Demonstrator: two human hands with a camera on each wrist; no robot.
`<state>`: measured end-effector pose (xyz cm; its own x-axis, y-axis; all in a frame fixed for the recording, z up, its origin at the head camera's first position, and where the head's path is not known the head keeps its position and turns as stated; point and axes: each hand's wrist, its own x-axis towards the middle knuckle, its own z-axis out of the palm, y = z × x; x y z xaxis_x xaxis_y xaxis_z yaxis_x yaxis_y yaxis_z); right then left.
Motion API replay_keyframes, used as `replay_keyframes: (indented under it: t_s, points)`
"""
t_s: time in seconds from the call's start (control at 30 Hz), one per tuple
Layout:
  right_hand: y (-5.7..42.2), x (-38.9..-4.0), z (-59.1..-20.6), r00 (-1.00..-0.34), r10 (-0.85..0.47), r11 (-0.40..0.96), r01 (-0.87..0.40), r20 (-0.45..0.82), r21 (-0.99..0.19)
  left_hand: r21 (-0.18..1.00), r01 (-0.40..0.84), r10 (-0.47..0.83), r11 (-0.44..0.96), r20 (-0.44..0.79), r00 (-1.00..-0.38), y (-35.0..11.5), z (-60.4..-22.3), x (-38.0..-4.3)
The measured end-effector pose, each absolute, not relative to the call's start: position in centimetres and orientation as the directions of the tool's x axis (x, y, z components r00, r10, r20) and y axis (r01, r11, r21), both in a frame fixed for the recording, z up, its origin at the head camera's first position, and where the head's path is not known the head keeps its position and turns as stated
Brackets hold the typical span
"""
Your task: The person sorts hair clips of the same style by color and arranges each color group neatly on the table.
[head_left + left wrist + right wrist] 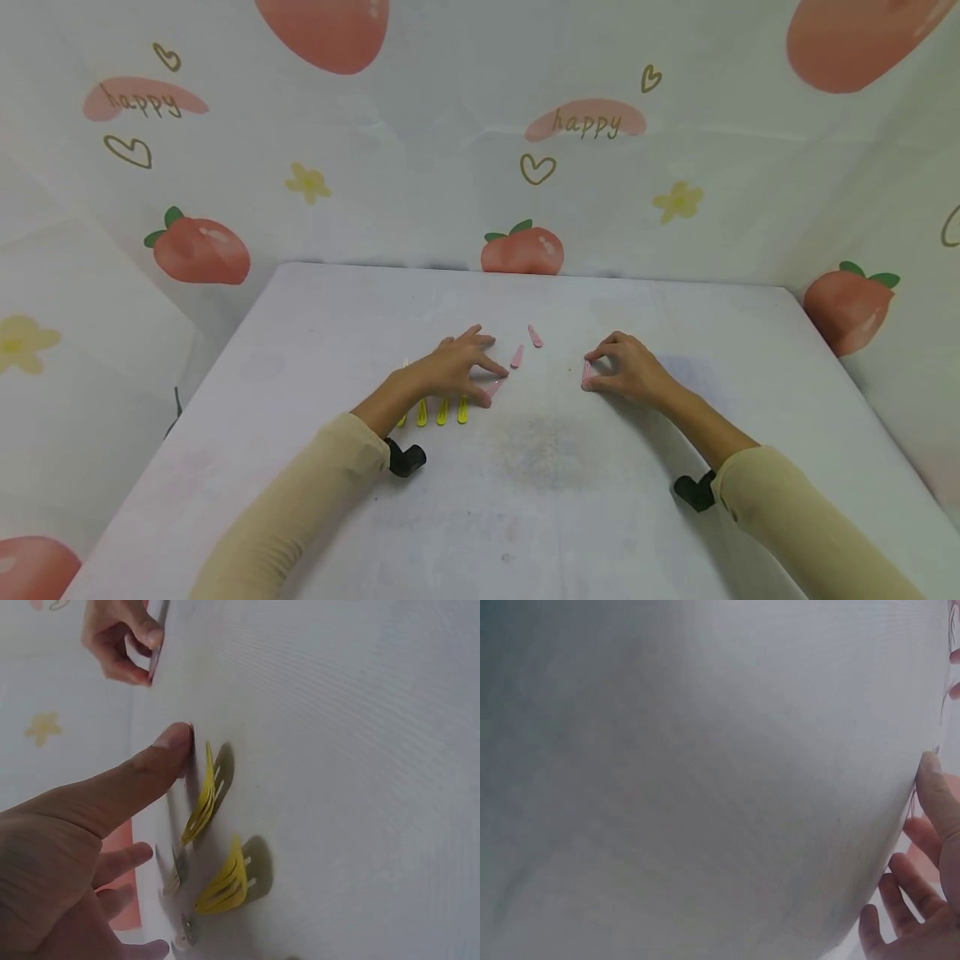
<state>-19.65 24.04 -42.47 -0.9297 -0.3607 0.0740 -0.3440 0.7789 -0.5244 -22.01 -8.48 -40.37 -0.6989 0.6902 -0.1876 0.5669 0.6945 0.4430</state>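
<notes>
My left hand (453, 367) is low over the table, its thumb and index finger at the two ends of a pink hair clip (495, 387), pinching it lengthwise; its other fingers are spread. To the right, my right hand (633, 371) pinches another pink hair clip (587, 372) end to end between thumb and index finger. Two more pink clips, a nearer one (517, 357) and a farther one (535, 336), lie between the hands. Several yellow hair clips (442, 411) lie in a row below the left hand, partly hidden by it.
The white table (570, 533) has a greyish stain near its middle. In the left wrist view, pale clips (172, 879) lie behind the yellow ones. A patterned cloth (420, 167) hangs behind the table. Black wrist mounts (407, 460) stick out from the sleeves.
</notes>
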Motion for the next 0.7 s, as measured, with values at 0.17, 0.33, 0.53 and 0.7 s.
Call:
replay_keyframes:
  t_s: [0.17, 0.33, 0.53, 0.7]
  points:
    - [24.1, -19.6, -42.5, -0.929, -0.362, 0.778, -0.348, 0.080, -0.523, 0.452, 0.552, 0.677, 0.701, -0.178, -0.714, -8.5, -40.8, -22.1]
    - [24.1, -19.6, -42.5, -0.928, -0.365, 0.777, -0.350, 0.078, -0.524, 0.455, 0.560, 0.673, 0.693, -0.127, -0.729, -8.3, -41.1, -21.8]
    - [24.1, -19.5, -42.4, -0.923, -0.372, 0.769, -0.364, 0.095, -0.526, 0.422, 0.568, 0.643, 0.706, -0.046, -0.765, -7.9, -41.6, -20.6]
    - [24.0, -19.5, -42.3, -0.922, -0.374, 0.768, -0.366, 0.096, -0.525, 0.399, 0.584, 0.636, 0.707, 0.003, -0.772, -8.1, -41.8, -19.2]
